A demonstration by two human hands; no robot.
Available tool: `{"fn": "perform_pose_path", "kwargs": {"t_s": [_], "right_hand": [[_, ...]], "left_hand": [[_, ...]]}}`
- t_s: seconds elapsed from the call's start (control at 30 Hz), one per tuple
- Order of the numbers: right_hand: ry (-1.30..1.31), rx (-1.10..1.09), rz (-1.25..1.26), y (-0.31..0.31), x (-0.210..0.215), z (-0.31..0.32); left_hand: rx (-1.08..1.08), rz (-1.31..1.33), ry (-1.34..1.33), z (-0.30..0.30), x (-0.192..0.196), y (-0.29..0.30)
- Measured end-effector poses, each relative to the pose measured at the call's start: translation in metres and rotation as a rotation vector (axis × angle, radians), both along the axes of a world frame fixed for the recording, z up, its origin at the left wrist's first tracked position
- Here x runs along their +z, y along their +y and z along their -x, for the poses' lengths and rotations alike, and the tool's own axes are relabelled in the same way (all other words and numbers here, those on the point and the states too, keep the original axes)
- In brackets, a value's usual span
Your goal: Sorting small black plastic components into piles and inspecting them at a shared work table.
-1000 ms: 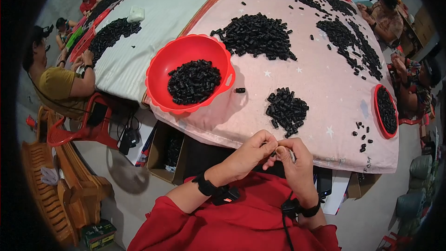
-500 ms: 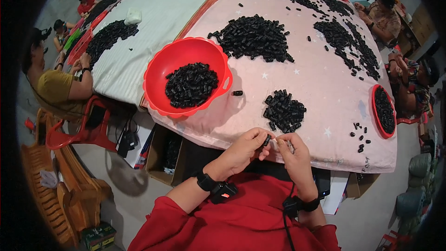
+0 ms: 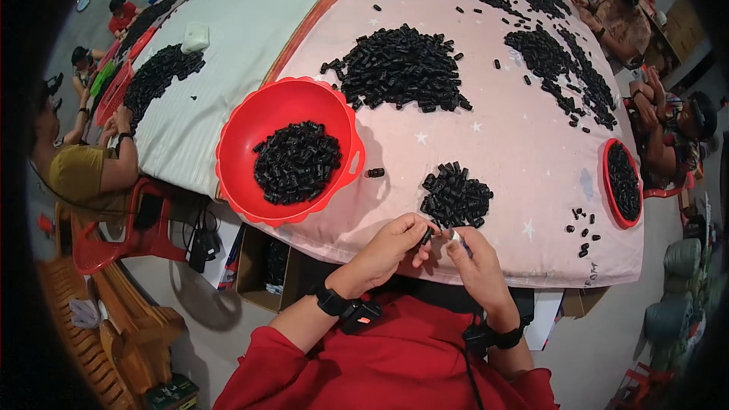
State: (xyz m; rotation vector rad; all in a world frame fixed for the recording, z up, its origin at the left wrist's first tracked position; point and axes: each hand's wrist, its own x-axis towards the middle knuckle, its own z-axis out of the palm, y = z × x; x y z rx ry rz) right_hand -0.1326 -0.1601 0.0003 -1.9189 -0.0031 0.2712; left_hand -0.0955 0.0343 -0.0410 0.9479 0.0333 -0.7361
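Observation:
My left hand [image 3: 389, 252] is closed, pinching a small black cylindrical piece [image 3: 427, 236] between thumb and fingertips above the table's near edge. Close beside it, my right hand [image 3: 481, 267] is closed around a slim, pale-tipped object [image 3: 456, 236], mostly hidden by the fingers; its kind cannot be made out. Just beyond both hands lies a small heap of black pieces [image 3: 456, 196] on the pink star-patterned cloth [image 3: 524, 197]. To the left stands a red scalloped bowl [image 3: 247, 133] with many black pieces inside, and a single piece [image 3: 375, 173] lies beside it.
A larger black heap [image 3: 399, 68] lies farther back. At the right are a red basket [image 3: 607, 182] of black pieces and several loose pieces [image 3: 583, 232]. Other people sit around the table. A red plastic chair [image 3: 144, 231] and a cardboard box [image 3: 258, 277] are at the left.
The view has shifted slightly, so the bowl and heaps appear lower and farther left. My right hand has turned a little, showing more of the pale-tipped object. The left still grips the black piece.

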Motion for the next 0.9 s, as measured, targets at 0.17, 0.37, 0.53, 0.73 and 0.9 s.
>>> {"fn": "perform_pose_path", "kwargs": {"t_s": [0.17,0.37,0.53,0.73,0.9], "right_hand": [[-0.185,-0.031,0.143,0.01,-0.002,-0.009],[-0.173,-0.067,0.04,0.009,0.009,-0.019],[-0.059,-0.061,0.066,0.008,0.004,-0.024],[-0.271,-0.114,0.261,0.022,-0.002,-0.023],[-0.354,-0.077,0.401,0.022,-0.01,-0.025]], "left_hand": [[-0.035,0.018,0.038,-0.011,-0.005,-0.004],[-0.091,0.11,0.133,-0.019,-0.005,-0.001],[-0.084,0.107,0.147,-0.018,-0.011,0.001],[-0.062,0.156,0.181,-0.019,-0.003,0.002],[-0.066,0.139,0.158,-0.018,-0.009,0.002]]}}
